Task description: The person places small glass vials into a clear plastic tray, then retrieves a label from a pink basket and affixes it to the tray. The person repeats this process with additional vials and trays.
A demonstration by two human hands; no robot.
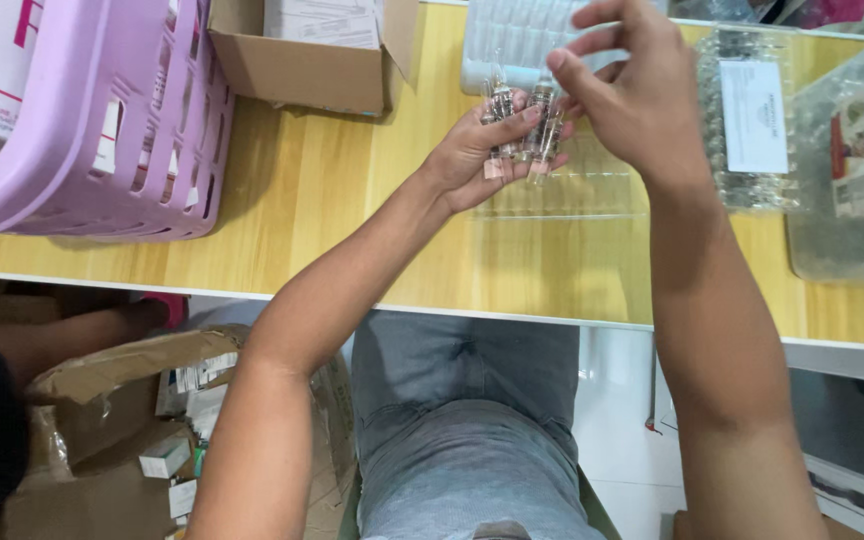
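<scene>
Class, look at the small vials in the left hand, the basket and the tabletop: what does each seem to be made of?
Vials: apparently clear glass, see-through and glinting, held in the left hand.
Basket: lilac plastic, moulded slots, slight sheen.
Tabletop: light wood-grain surface with a white edge, probably laminate, not solid wood.

Both forearms run up from 6 o'clock, converging near 12. Left hand point(482, 150): palm up, fingers curled closed round a bunch of small glass vials point(522, 130). Right hand point(627, 95) sits just at its 2 o'clock, wrist bent, thumb and forefinger pinching toward the vial tops (contact unclear).
</scene>
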